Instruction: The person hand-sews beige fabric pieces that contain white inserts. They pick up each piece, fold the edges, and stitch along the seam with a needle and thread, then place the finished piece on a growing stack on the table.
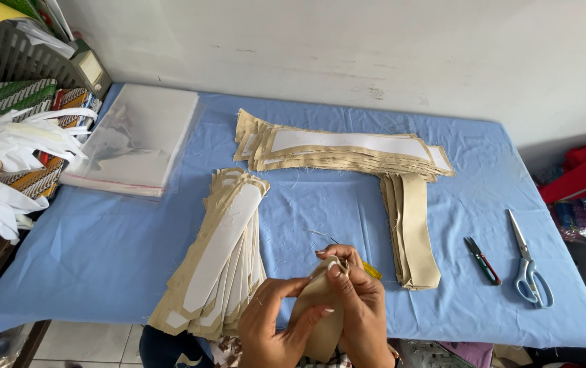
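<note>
At the near edge of the blue-covered table [102,252], both my hands grip one beige fabric strip [320,320]. My left hand [272,327] holds its lower part from the left. My right hand [361,307] pinches its top end, with a small yellow object [372,271] showing just behind the fingers. Left of my hands lies a stack of beige strips with white lining [221,255]. A plain beige stack [414,228] lies to the right.
A long stack of lined strips [340,150] lies across the back. Clear plastic bags [136,140] sit at the back left beside white cloth strips [13,146] and a grey basket [13,58]. Small snips [482,260] and blue-handled scissors [530,266] lie at the right.
</note>
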